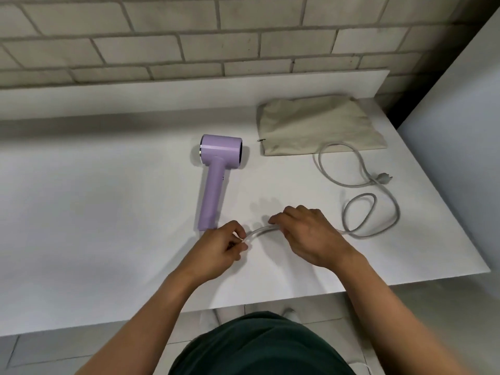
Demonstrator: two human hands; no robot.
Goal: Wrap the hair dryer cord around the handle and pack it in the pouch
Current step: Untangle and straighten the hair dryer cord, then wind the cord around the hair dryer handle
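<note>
A lilac hair dryer [215, 171] lies flat on the white table [94, 212], barrel toward the wall, handle pointing at me. Its white cord [359, 231] leaves the handle's base, passes through both my hands, then loops to the right and ends in a plug [382, 177]. My left hand [220, 249] pinches the cord right by the handle's end. My right hand [305, 235] grips the cord a short way along, so a small arc of cord shows between them. A beige fabric pouch [316, 125] lies flat at the back right, and one cord loop rests on its front edge.
A pale brick wall [189, 44] with a white ledge runs along the table's far side. A white panel [465, 131] stands at the right. The table's front edge is close to my body, with tiled floor below.
</note>
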